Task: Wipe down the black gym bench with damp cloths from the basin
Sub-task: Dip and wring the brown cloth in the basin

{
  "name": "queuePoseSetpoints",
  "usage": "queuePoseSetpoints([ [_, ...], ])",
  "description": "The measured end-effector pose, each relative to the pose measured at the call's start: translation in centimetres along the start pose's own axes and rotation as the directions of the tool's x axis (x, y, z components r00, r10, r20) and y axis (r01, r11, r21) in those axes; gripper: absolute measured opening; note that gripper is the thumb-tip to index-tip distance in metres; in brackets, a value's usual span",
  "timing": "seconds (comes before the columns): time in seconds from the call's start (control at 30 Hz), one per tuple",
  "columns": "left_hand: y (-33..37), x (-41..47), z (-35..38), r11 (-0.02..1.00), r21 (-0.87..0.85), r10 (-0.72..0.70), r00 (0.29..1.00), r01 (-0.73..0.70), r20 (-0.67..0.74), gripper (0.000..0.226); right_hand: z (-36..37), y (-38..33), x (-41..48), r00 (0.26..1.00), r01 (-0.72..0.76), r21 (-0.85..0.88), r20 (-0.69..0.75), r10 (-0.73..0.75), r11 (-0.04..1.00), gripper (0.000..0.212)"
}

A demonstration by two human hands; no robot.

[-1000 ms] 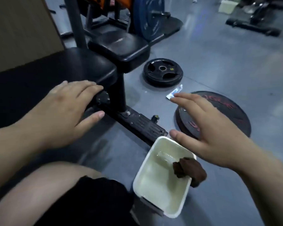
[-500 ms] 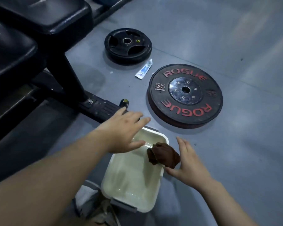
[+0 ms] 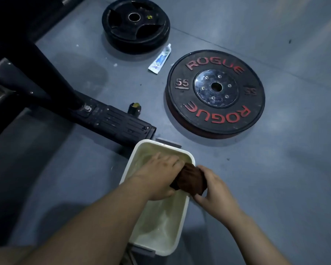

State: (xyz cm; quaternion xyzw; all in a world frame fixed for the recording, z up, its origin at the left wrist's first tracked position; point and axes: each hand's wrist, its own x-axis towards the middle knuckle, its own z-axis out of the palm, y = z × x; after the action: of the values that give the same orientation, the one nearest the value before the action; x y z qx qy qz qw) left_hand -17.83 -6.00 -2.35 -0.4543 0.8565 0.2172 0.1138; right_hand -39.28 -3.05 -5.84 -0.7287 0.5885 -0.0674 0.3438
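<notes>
Cloth (image 3: 190, 178), untouched half a second ago, is now gripped by both the left hand (image 3: 158, 178) and right hand (image 3: 214, 190) over the basin (image 3: 180, 240); wiping can probably begin soon.

I see the dark brown cloth (image 3: 191, 179) bunched over the right rim of the basin (image 3: 161, 226), gripped between my left hand (image 3: 159, 178) and right hand (image 3: 216, 190). The basin, a cream rectangular tub, sits on the floor just beside the bench (image 3: 111, 117) and its black foot.

The left hand (image 3: 159, 178) and right hand (image 3: 216, 190) both grip the cloth (image 3: 191, 178).
</notes>
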Motion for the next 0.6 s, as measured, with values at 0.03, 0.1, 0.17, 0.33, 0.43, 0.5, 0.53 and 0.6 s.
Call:
queuePoseSetpoints([
  [0.03,0.2,0.6,0.1,1.0,-0.009,0.002,1.0,-0.002,0.021,0.079,0.2,0.0,0.2,1.0,-0.008,0.01,-0.019,0.008,1.0,0.066],
  [0.1,0.5,1.7,0.1,0.999,-0.034,-0.001,0.998,0.003,0.059,0.085,0.4,-0.2,0.3,0.998,-0.043,0.048,-0.036,0.045,0.998,0.062],
  [0.17,0.9,2.6,0.0,1.0,0.009,0.007,0.997,-0.008,0.078,0.088,0.3,-0.5,0.3,0.995,-0.068,0.09,-0.064,0.074,0.994,0.057],
  [0.33,1.3,3.5,-0.3,0.999,-0.034,-0.013,1.0,0.013,0.007,0.068,-2.0,-2.7,0.0,0.989,0.002,0.163,-0.144,0.022,0.987,0.043],
  [0.43,1.2,3.0,-1.8,0.963,-0.271,-0.023,0.995,-0.005,-0.1,0.056,-5.2,-4.7,-0.3,0.976,0.067,0.205,-0.215,-0.022,0.976,0.042],
  [0.5,1.4,2.2,-3.5,0.903,-0.43,-0.09,0.984,0.015,-0.154,0.045,-7.4,-6.1,-0.6,0.968,0.116,0.225,-0.245,-0.059,0.967,0.04],
  [0.53,1.5,1.8,-4.4,0.868,-0.495,-0.136,0.977,0.037,-0.166,0.043,-8.4,-6.8,-0.6,0.962,0.143,0.23,-0.259,-0.081,0.963,0.04],
  [0.6,1.9,0.9,-6.0,0.813,-0.577,-0.213,0.96,0.073,-0.18,0.042,-10.3,-7.8,-0.9,0.952,0.184,0.226,-0.284,-0.116,0.957,0.04],
])
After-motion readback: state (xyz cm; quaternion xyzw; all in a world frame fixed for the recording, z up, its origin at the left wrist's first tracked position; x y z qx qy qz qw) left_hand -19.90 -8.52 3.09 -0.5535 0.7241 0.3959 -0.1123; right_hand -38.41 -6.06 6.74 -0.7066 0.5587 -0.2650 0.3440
